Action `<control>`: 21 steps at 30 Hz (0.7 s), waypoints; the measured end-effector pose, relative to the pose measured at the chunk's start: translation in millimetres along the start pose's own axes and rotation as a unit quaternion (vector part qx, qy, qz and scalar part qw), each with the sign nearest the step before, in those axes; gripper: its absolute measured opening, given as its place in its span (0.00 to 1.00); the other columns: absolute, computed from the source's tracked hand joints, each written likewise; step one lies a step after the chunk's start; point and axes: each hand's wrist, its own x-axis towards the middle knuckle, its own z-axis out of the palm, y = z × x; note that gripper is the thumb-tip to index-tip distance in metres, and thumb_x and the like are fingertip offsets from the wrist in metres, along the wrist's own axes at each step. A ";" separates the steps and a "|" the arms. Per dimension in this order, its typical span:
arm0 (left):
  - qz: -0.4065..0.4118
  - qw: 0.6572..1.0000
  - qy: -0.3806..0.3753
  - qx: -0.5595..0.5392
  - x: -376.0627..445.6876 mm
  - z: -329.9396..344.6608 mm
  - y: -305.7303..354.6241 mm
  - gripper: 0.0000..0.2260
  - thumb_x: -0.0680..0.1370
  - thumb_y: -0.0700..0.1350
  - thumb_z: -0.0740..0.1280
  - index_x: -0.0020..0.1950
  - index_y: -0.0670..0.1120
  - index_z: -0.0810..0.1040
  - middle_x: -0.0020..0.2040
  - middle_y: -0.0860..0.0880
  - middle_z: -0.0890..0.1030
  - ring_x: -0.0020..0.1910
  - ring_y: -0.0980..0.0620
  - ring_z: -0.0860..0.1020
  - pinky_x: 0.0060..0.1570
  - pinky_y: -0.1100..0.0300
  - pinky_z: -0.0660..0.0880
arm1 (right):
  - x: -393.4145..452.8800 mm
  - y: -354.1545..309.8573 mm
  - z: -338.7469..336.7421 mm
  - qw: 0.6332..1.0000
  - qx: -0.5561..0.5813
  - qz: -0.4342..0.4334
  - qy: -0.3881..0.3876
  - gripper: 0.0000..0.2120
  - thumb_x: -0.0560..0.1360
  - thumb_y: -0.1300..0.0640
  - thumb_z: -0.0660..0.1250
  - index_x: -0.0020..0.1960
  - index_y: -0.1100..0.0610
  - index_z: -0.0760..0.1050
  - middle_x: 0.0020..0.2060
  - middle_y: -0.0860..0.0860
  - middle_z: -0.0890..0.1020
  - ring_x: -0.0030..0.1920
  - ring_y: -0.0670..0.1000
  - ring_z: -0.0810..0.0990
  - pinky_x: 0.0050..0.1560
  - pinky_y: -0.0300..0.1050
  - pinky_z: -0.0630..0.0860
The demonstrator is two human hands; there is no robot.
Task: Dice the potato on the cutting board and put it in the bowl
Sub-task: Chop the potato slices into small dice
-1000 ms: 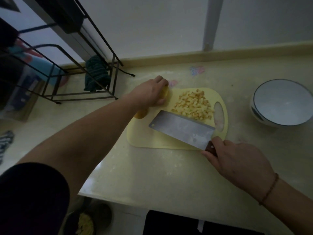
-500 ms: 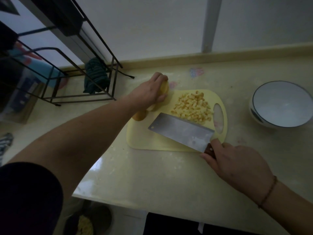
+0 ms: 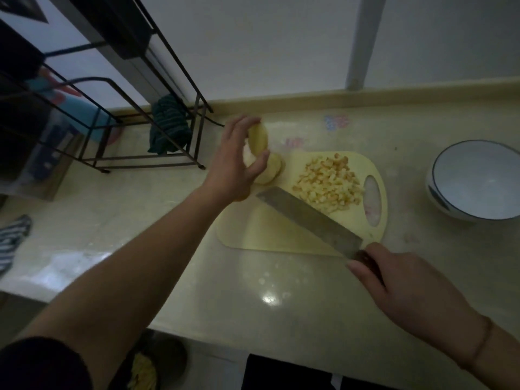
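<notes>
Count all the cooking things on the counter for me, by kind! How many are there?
Cutting board: 1
Cleaver: 1
Bowl: 1
Pile of potato cubes: 1
Potato slices: 2, one in the left hand, one on the board
Total: 6

You have a pale yellow cutting board [image 3: 281, 235] on a cream, speckled desk [image 3: 253, 291] — diced potato [image 3: 327, 182] yellow and off-white. Your bowl [image 3: 475, 180] is white with a dark blue rim line. The rack [image 3: 146, 114] is black — its cloth [image 3: 168, 125] dark green, striped.
</notes>
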 end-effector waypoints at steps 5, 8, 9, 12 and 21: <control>-0.067 0.997 -0.020 0.018 -77.9 -14.5 -17.2 0.31 0.73 0.53 0.72 0.72 0.46 0.67 0.64 0.46 0.73 0.55 0.54 0.73 0.53 0.57 0.76 | 5.2 -10.9 -11.9 0.870 0.440 0.173 -0.137 0.28 0.76 0.36 0.55 0.42 0.63 0.69 0.25 0.52 0.68 0.22 0.49 0.62 0.22 0.39 0.59; -0.052 0.993 -0.101 0.017 -104.3 -3.5 -17.2 0.32 0.72 0.58 0.70 0.72 0.47 0.68 0.65 0.46 0.75 0.59 0.50 0.75 0.58 0.50 0.77 | 8.0 -12.1 -10.2 0.823 0.497 0.196 -0.194 0.25 0.77 0.39 0.55 0.45 0.63 0.68 0.28 0.55 0.66 0.23 0.50 0.59 0.24 0.37 0.59; -0.053 0.992 -0.115 0.019 -107.4 1.9 -14.7 0.33 0.72 0.59 0.69 0.72 0.47 0.68 0.64 0.46 0.76 0.60 0.50 0.75 0.59 0.50 0.76 | 8.7 -11.6 -8.4 0.818 0.500 0.199 -0.203 0.25 0.76 0.37 0.56 0.45 0.62 0.68 0.28 0.55 0.66 0.23 0.50 0.59 0.24 0.37 0.59; -0.058 0.991 -0.119 0.038 -106.6 16.8 -6.6 0.32 0.71 0.60 0.68 0.71 0.44 0.72 0.61 0.45 0.78 0.59 0.49 0.75 0.59 0.53 0.74 | 9.1 -9.0 -7.6 0.799 0.510 0.240 -0.209 0.25 0.73 0.35 0.58 0.43 0.59 0.69 0.28 0.54 0.66 0.23 0.49 0.58 0.26 0.38 0.58; -0.140 0.983 -0.099 0.066 -93.4 41.0 17.6 0.33 0.73 0.60 0.74 0.70 0.42 0.72 0.65 0.44 0.72 0.62 0.46 0.72 0.62 0.54 0.71 | 6.0 -19.8 -16.3 0.812 0.503 0.256 -0.151 0.23 0.75 0.38 0.56 0.39 0.58 0.68 0.26 0.55 0.65 0.21 0.48 0.58 0.24 0.34 0.59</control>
